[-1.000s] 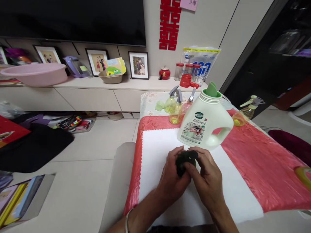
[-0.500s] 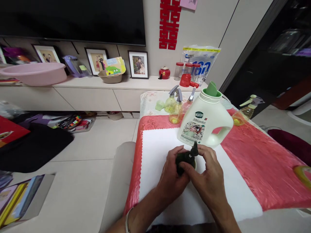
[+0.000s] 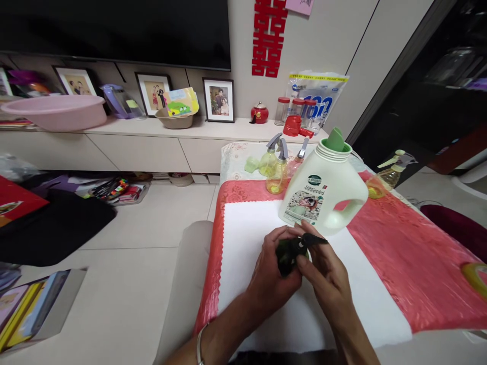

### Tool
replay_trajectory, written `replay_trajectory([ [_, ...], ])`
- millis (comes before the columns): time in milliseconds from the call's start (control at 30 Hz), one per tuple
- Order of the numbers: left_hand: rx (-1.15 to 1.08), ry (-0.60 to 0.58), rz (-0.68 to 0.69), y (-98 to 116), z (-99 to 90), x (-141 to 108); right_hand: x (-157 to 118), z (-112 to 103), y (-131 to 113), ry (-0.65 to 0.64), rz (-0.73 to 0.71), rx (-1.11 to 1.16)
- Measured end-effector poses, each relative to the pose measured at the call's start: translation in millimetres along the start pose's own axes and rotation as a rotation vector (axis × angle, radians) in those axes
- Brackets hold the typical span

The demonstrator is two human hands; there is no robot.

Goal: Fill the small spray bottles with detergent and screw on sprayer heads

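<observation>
A small dark green pump bottle [image 3: 286, 257] is between my two hands above the white sheet [image 3: 243, 238]. My left hand [image 3: 271, 276] is wrapped around its body and hides much of it. My right hand [image 3: 330, 276] has its thumb and fingers closed around the collar under the black pump head [image 3: 315, 239], whose spout points right. Just beyond my hands stands a large pale green detergent jug [image 3: 323, 187] with a green pouring spout [image 3: 335, 140] in its open neck.
Several spray bottles [image 3: 277, 177] stand left of the jug, and another spray bottle [image 3: 388, 175] is at the right edge. A red cloth [image 3: 403, 268] lies under the white sheet. A tape roll [image 3: 475, 276] sits far right. Behind is a cabinet with jars [image 3: 281, 111].
The pump head has turned, its spout swinging from pointing away to pointing right. My right fingers have shifted around the collar. My left hand stays on the bottle.
</observation>
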State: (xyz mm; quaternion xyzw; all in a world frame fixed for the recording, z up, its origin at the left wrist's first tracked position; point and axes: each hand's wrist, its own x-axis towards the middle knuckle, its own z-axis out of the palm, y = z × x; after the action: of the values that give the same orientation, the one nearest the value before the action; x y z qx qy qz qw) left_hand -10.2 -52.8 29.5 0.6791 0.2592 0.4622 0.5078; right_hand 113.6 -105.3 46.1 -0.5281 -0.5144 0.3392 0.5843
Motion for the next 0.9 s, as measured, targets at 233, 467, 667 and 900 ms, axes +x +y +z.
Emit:
replay_trajectory([
  [233, -0.016, -0.006, -0.041, -2.0, -0.7, -1.3, 4.2, 4.1, -1.8, 0.183, -0.015, -0.119],
  [467, -0.019, 0.010, -0.038, -2.3, 0.4, 0.1, 2.9, -2.7, 0.6, 0.102, -0.051, -0.084],
  [667, -0.008, -0.016, -0.015, -2.1, -0.9, -0.3, 6.0, -1.9, 1.4, 0.086, -0.045, -0.149],
  [900, 0.065, -0.011, -0.050, -2.6, -0.7, -1.5, 2.7, -4.0, 4.6, 0.145, -0.069, -0.223],
])
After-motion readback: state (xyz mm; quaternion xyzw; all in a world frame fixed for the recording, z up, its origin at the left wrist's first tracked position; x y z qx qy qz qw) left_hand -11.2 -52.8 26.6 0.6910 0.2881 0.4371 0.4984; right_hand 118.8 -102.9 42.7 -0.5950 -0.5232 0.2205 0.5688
